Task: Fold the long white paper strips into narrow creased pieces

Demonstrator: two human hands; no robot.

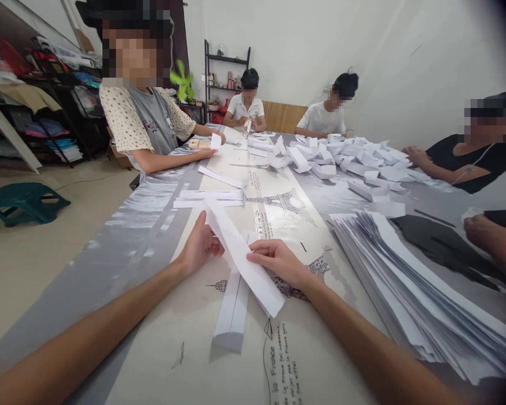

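Observation:
A long folded strip of white paper (245, 259) slants across in front of me, its near end hanging to the right. My right hand (278, 260) pinches its right edge between thumb and fingers. At the strip's left edge is my left hand (197, 243), thumb raised and fingers loosely curled apart; it does not visibly grip the paper. Beneath, on the table, lies a second folded paper strip (230, 315) with a crease along its length, partly covered by the held one. Farther off, several flat paper strips (211, 197) lie together.
A thick stack of paper sheets (405, 281) lies at my right. Behind it spreads a large heap of folded papers (341, 154). People sit around the printed table (164, 343); a co-worker's hand (493, 239) is at far right. A green stool (25, 199) stands left.

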